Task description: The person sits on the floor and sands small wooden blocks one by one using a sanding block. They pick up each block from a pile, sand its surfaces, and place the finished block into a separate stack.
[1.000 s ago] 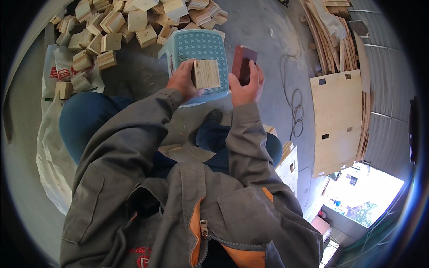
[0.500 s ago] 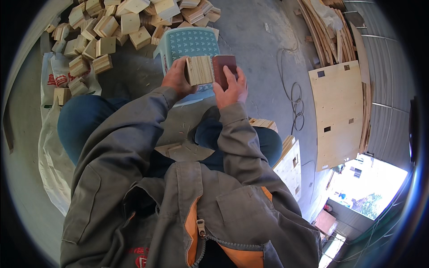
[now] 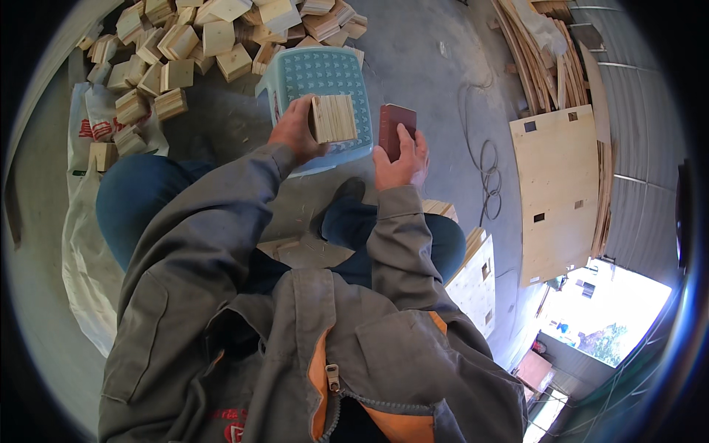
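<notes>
My left hand (image 3: 295, 134) is closed on the left side of a plywood block (image 3: 335, 118), whose layered edge faces up. The block is over a pale blue-green plastic stool (image 3: 319, 65) with a patterned top; I cannot tell whether it rests on the stool. To the right, my right hand (image 3: 401, 164) grips a flat reddish-brown sanding block (image 3: 396, 124), its thumb and fingers round the lower part. A gap separates the sanding block from the plywood block.
A heap of plywood blocks (image 3: 218, 38) lies beyond the stool to the left, beside a white plastic sack (image 3: 88, 244). On the right are a coiled cable (image 3: 487, 166), a plywood sheet with cut-outs (image 3: 559, 192) and stacked wood strips (image 3: 528, 66). A white panel (image 3: 474, 292) stands by my right knee.
My right hand has moved right with the sanding block, away from the plywood block's side, and tilted it slightly. The left hand and its block have barely moved.
</notes>
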Available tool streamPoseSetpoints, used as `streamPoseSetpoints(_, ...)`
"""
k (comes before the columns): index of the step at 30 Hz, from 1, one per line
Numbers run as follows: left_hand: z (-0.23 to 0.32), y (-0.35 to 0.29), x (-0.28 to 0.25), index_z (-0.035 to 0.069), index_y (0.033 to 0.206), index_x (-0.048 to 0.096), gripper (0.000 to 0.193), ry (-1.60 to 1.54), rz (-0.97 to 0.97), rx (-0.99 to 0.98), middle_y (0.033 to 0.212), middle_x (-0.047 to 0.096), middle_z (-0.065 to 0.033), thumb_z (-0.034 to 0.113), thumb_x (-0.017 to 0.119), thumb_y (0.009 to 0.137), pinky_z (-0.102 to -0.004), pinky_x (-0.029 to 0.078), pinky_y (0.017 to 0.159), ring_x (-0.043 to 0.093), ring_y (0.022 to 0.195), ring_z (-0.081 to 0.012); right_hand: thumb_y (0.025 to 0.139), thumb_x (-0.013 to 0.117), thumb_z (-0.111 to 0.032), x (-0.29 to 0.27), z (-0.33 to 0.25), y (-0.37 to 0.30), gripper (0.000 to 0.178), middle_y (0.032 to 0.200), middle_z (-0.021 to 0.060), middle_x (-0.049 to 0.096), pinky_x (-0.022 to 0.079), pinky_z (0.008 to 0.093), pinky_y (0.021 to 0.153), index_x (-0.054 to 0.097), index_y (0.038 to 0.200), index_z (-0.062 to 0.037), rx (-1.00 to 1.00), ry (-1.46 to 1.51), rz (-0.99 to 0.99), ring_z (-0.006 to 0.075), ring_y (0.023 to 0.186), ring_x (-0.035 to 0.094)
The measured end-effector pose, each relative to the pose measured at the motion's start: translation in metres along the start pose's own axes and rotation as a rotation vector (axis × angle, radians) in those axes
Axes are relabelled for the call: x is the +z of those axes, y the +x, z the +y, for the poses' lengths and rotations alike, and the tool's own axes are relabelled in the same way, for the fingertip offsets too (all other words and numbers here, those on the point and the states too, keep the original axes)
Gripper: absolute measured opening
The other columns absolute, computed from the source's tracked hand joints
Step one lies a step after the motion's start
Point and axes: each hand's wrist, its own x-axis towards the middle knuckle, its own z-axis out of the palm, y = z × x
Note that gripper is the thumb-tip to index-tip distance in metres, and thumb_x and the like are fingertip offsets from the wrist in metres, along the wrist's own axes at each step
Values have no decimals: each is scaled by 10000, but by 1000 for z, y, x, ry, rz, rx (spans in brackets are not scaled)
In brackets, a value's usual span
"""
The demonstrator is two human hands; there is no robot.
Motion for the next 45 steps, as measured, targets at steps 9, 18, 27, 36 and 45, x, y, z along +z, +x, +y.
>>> streamPoseSetpoints(9,-5,0,4,101,1475,467,975,-47,47,37,1425,564,-209,222,961,643,-455,512,1111,581,1328,-423,778,890,-199,-7,-49,-53,787,1588,258,435,447,559,1094,592,1505,-151,-317,216,-3,459,1365,514)
streamPoseSetpoints(18,-1,-1,3,84,1491,464,1007,-18,35,13,1419,569,-220,349,989,674,-464,514,1102,594,1316,-413,780,911,-199,17,-36,-66,815,1596,268,426,443,561,1135,580,1522,-135,-300,221,-27,470,1393,489)
streamPoseSetpoints(27,1,-2,-1,106,1470,473,969,-45,34,36,1377,582,-203,193,964,639,-472,520,1080,599,1277,-440,759,903,-222,17,-55,37,716,1568,224,481,435,563,1126,671,1435,-192,-264,115,18,441,1362,535)
streamPoseSetpoints(36,-4,-1,5,107,1483,464,983,-28,57,24,1393,577,-208,212,952,636,-467,514,1098,586,1310,-436,835,872,-271,0,-49,-49,643,1574,214,472,452,545,1101,684,1448,-232,-322,101,-125,442,1330,542)
streamPoseSetpoints(45,-6,0,1,118,1495,447,985,-10,13,26,1430,556,-196,208,939,646,-474,515,1099,572,1339,-422,833,872,-266,-4,-45,-1,620,1552,230,493,434,537,1141,700,1423,-178,-209,32,-50,434,1364,529)
